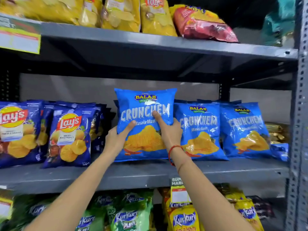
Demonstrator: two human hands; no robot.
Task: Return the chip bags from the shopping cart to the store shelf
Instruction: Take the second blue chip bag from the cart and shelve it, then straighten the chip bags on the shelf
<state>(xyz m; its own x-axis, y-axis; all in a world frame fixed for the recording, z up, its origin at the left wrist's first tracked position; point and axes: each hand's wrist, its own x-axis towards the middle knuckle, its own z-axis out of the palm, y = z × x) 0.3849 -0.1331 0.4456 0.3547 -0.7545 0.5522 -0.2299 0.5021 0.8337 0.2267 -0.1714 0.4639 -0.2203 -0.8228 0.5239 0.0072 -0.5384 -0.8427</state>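
Observation:
A light blue Crunchem chip bag (144,104) stands upright on the grey middle shelf (150,174). My left hand (116,139) grips its left edge, thumb across the front. My right hand (168,129), a red thread on its wrist, holds the right edge with the thumb pressed on the lettering. Two matching Crunchem bags (199,130) (245,129) stand to its right. Dark blue Lay's bags (70,139) stand to its left. The shopping cart is out of view.
Yellow Lay's bags (123,12) and a red bag (203,24) fill the top shelf. Green and yellow Kurkure bags (126,215) sit on the bottom shelf. A perforated metal upright (300,114) bounds the right side. Price tags (179,192) hang off the shelf edges.

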